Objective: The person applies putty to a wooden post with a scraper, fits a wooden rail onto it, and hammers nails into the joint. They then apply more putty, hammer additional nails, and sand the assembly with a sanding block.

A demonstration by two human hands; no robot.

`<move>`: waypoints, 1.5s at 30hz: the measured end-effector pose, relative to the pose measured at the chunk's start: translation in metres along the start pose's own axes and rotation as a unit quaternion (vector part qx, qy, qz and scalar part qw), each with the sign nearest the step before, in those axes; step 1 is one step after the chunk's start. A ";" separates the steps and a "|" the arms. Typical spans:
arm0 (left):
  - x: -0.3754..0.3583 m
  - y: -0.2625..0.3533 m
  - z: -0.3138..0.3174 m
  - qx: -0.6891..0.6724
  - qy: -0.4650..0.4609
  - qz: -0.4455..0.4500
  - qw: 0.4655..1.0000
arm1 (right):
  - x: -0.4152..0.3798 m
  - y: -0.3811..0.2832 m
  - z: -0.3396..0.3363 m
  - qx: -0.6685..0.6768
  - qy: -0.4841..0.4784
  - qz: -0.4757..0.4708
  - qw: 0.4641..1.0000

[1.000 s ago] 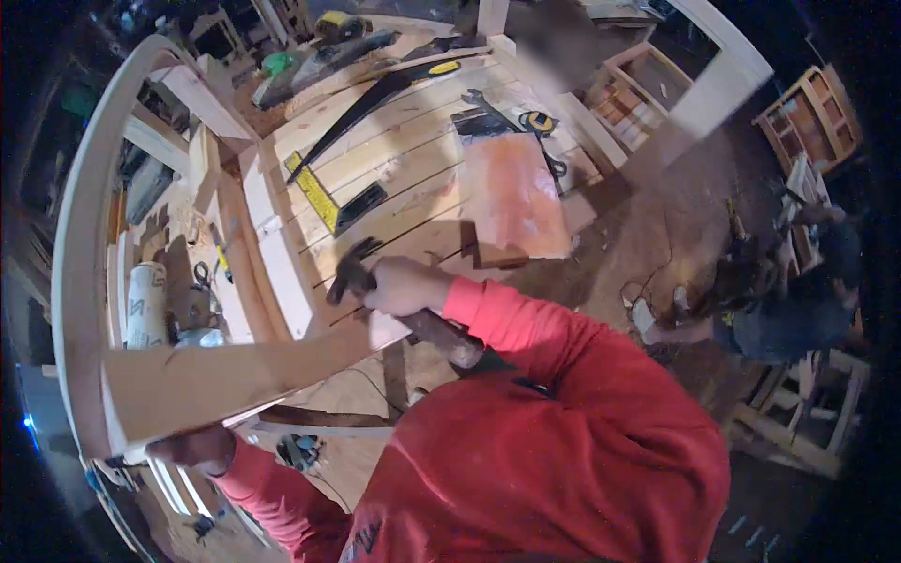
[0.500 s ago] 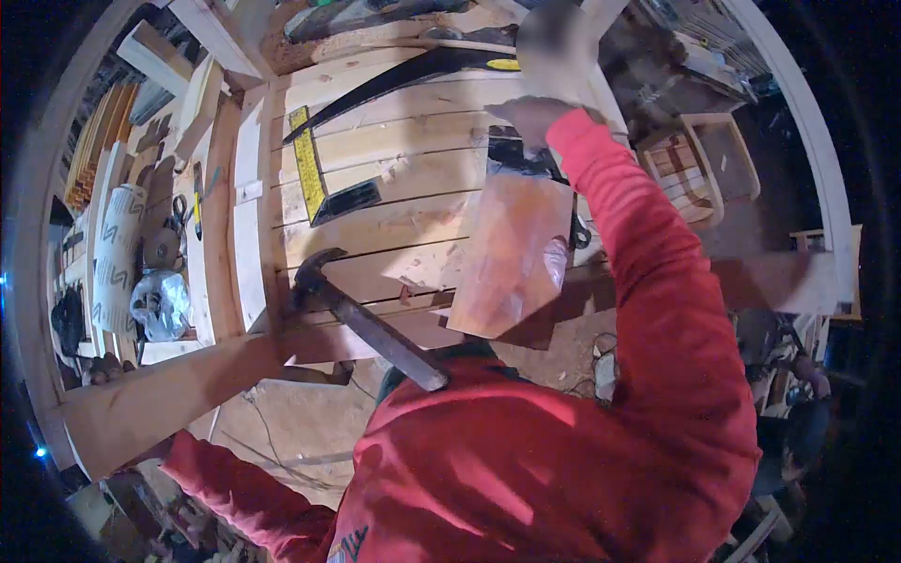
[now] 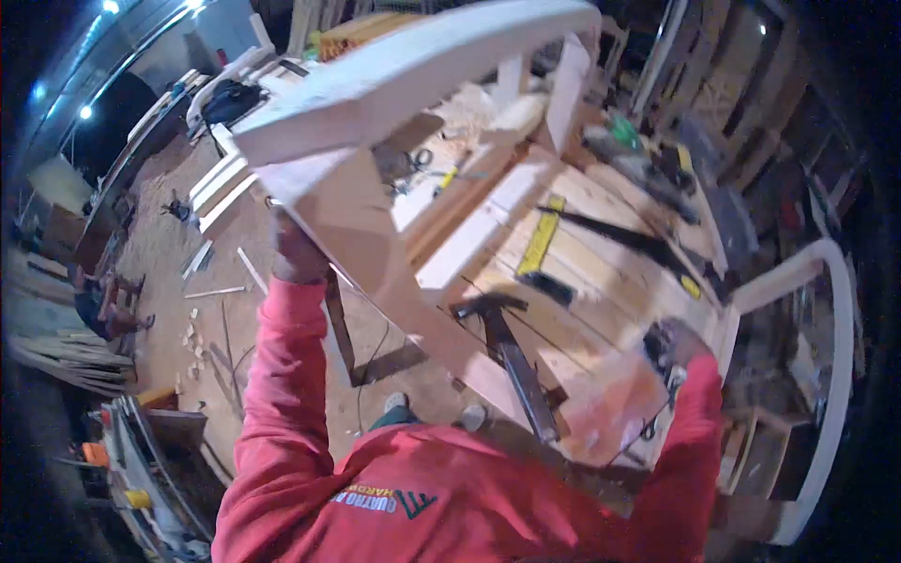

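My left hand (image 3: 298, 251) is closed around the edge of a pale wooden frame (image 3: 366, 103) with a curved top rail, its near corner raised toward me. On the slatted bench my right hand (image 3: 683, 342) rests by the dark end of a clear plastic package (image 3: 610, 403) with orange showing in it; its fingers are blurred. Left of the package lies a hammer (image 3: 516, 366), its handle toward me. Farther back are a try square (image 3: 540, 239) with a yellow blade and a long black tool with a yellow mark (image 3: 619, 235), perhaps a handsaw.
A curved wooden rail (image 3: 826, 375) rises at the right. Scissors (image 3: 422, 159) and a yellow cutter (image 3: 446, 178) lie beyond the frame. Wood offcuts (image 3: 197, 258) litter the floor at left, and a person (image 3: 103, 305) is visible there.
My view has swung left. My left hand, mostly hidden before, now shows raised on the wooden frame, which is lifted and tilted. My right hand remains by the package's dark end.
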State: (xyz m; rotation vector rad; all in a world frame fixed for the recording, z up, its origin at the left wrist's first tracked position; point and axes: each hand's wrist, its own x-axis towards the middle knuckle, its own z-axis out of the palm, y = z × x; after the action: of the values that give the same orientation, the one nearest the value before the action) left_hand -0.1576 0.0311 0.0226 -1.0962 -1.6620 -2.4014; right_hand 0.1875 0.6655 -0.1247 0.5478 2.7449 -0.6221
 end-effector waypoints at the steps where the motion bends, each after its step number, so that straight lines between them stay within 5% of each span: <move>1: -0.001 -0.004 -0.003 -0.003 0.000 0.001 1.000 | -0.001 -0.007 -0.001 -0.027 -0.008 0.029 0.999; 3: 0.000 -0.016 -0.009 -0.011 -0.004 -0.002 1.000 | -0.009 -0.050 -0.022 -0.061 -0.083 0.150 0.983; 6: -0.004 -0.027 -0.015 -0.008 -0.023 -0.024 0.999 | -0.026 -0.059 -0.029 -0.155 0.023 0.100 0.983; 8: -0.001 -0.025 -0.009 -0.014 -0.046 -0.026 0.999 | -0.049 -0.109 -0.057 -0.063 0.063 0.173 0.981; 9: 0.008 -0.012 0.004 -0.030 -0.063 -0.004 0.998 | -0.036 -0.081 -0.059 -0.141 0.072 0.227 0.961; 10: 0.017 0.002 0.014 -0.050 -0.077 0.014 0.996 | -0.047 -0.093 -0.068 0.057 0.222 0.215 0.949; 13: 0.030 0.033 0.027 -0.092 -0.125 -0.015 0.988 | -0.115 -0.310 -0.151 -0.016 0.367 0.027 0.930; 15: 0.036 0.028 0.027 -0.099 -0.139 -0.015 0.985 | -0.153 -0.434 -0.181 -0.018 0.417 0.001 0.909; 16: 0.037 0.028 0.026 -0.096 -0.146 -0.022 0.984 | -0.160 -0.457 -0.187 0.111 0.420 -0.113 0.894; 17: 0.036 0.031 0.024 -0.091 -0.153 -0.029 0.984 | -0.168 -0.489 -0.195 0.075 0.390 -0.217 0.892; 21: 0.037 0.036 0.019 -0.062 -0.165 -0.039 0.984 | -0.153 -0.595 -0.193 0.046 0.277 -0.327 0.902; 25: 0.041 0.025 0.016 -0.029 -0.162 0.013 0.986 | -0.137 -0.630 -0.187 0.061 0.252 -0.307 0.916; 27: 0.039 0.014 0.021 -0.055 -0.151 0.026 0.987 | -0.150 -0.641 -0.195 -0.134 0.274 -0.242 0.921; 30: 0.040 0.014 0.019 -0.058 -0.151 0.021 0.987 | -0.163 -0.659 -0.203 -0.182 0.244 -0.135 0.943; 33: 0.040 0.016 0.019 -0.063 -0.163 0.008 0.985 | -0.165 -0.672 -0.199 -0.060 0.178 -0.086 0.978; 35: 0.040 0.016 0.022 -0.083 -0.159 0.003 0.984 | -0.162 -0.661 -0.192 -0.160 0.278 -0.139 0.937; 45: 0.044 0.016 0.019 -0.065 -0.189 0.009 0.980 | -0.160 -0.706 -0.161 -0.073 0.325 0.015 0.943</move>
State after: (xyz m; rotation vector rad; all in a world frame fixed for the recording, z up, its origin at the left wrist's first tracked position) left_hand -0.1749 0.0555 0.0635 -1.6706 -1.5880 -2.4345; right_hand 0.0063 0.1011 0.3213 0.8864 3.3436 -0.2439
